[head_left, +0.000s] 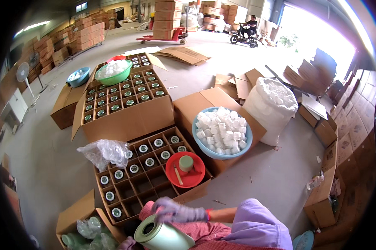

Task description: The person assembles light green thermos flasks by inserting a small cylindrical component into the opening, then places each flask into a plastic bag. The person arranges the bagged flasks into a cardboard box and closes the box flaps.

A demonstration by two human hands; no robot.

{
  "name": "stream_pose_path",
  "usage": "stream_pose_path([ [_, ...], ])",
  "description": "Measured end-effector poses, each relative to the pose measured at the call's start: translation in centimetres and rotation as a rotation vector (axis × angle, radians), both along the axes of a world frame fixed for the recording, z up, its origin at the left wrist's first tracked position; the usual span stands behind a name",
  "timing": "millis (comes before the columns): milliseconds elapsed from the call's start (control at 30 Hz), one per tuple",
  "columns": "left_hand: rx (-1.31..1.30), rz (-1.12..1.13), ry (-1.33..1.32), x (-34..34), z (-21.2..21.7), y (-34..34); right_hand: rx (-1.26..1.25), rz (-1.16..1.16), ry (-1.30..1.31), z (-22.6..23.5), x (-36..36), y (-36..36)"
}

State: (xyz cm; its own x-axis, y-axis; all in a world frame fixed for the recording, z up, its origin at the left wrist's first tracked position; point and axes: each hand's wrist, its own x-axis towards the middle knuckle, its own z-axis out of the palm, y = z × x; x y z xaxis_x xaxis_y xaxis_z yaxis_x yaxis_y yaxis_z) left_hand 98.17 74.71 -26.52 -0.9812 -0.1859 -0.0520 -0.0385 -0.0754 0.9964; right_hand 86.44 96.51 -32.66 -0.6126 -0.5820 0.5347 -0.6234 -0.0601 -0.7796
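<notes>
My right hand [177, 211], in a grey glove, is smeared by motion just above the open end of a pale green hollow roll [171, 237]; whether it grips anything is unclear. The roll lies tilted across my lap at the lower edge. Beside it, only a small dark part of my left hand [127, 243] shows, its fingers mostly hidden. Ahead stands a divided carton [148, 181] with several white-lidded jars [134, 168] in its cells. A red basin [200, 177] rests on that carton, holding a small green cylinder [186, 163] and a wooden-handled tool [178, 175].
A blue basin [195, 139] heaped with white caps [223, 129] stands on a carton. A white sack [269, 110] is behind it. Clear plastic [107, 152] covers some cells. Lower left, a carton [77, 208] holds clear bottles. Farther off, a person [250, 27] sits on a scooter.
</notes>
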Motion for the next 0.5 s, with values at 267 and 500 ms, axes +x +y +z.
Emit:
stream_pose_path([
  [267,0.209,0.043,0.034,1.2,-0.2,0.1,-0.048,0.300,0.041,4.1,-0.3,-3.4],
  [500,0.376,0.145,0.037,0.3,-4.5,-2.1,0.154,0.111,0.061,4.6,4.2,-6.9],
])
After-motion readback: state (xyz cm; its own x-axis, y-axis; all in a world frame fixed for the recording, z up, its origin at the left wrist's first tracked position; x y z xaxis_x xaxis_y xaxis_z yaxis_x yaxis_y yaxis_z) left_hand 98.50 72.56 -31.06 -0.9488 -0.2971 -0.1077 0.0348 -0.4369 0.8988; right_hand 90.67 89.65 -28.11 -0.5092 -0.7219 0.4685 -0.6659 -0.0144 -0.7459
